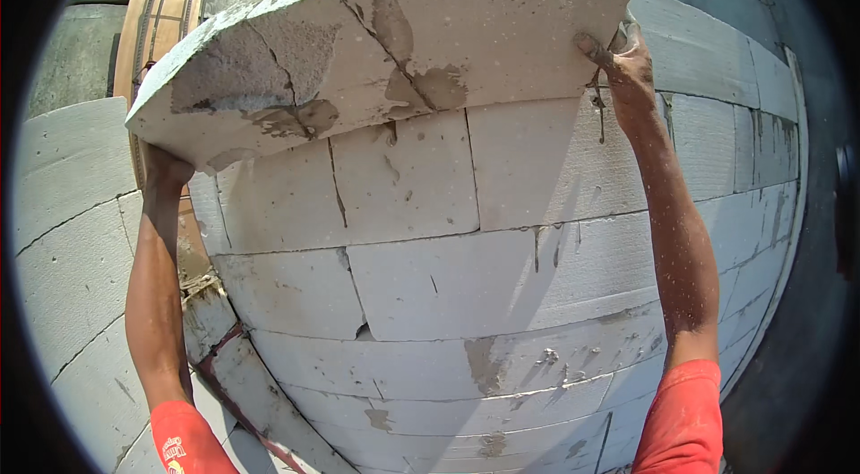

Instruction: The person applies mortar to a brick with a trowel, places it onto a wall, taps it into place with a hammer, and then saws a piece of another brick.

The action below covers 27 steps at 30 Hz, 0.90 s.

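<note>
Blk wall (430, 290) w/ gry smears (484, 366)

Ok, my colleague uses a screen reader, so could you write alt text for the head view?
A person's hands hold a long, stained block by its ends near the top of a wall of pale blocks; red sleeves show below.

You've 2 bare hands (632, 71), 2 red fabric sleeves (683, 411), 1 lifted off-wht. oblong masonry block (520, 35), 10+ wht. rect. wall blocks (448, 286).

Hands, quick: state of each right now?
Left hand: at the block's left end, fingers mostly hidden; grip can't be told.
Right hand: closed on the block's right end, thumb on the near face.
</note>
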Available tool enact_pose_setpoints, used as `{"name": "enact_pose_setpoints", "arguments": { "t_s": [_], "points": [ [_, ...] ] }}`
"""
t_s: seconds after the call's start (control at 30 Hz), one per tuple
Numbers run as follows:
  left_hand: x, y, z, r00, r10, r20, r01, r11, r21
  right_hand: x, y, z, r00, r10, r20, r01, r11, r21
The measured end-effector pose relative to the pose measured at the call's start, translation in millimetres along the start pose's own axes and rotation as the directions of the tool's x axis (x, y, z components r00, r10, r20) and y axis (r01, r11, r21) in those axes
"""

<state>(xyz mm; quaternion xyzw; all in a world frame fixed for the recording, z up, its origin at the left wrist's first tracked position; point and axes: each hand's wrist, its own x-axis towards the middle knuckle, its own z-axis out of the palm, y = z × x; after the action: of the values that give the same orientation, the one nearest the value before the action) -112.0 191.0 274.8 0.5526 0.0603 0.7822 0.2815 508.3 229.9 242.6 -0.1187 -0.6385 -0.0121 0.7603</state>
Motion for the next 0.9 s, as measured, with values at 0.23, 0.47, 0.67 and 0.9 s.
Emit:
{"name": "enact_pose_setpoints", "arguments": {
  "t_s": [0.23, 0.47, 0.67, 0.9],
  "points": [
    [52.2, -30.8, -11.8, 0.989, -0.103, -0.103, 0.101, 0.995, -0.021, -5.5, 0.0, 10.6, 0.999, 0.038, -0.023, -0.041, 0.988, -0.151],
    [95.2, -34.3, -23.8, 0.977, -0.129, -0.171, 0.144, 0.986, 0.079, 12.3, -7.3, 13.2, 0.989, 0.089, -0.117, -0.121, 0.943, -0.310],
    [84.2, -52.7, -6.2, 0.993, -0.014, -0.116, 0.029, 0.991, 0.129, 18.7, -8.1, 16.3, 0.990, 0.086, -0.113, -0.125, 0.902, -0.412],
    [135.9, -44.7, -46.9, 0.991, 0.008, -0.135, 0.020, 0.978, 0.206, 26.1, -22.8, 18.7, 0.990, 0.079, -0.118, -0.121, 0.901, -0.416]
  ]
}}
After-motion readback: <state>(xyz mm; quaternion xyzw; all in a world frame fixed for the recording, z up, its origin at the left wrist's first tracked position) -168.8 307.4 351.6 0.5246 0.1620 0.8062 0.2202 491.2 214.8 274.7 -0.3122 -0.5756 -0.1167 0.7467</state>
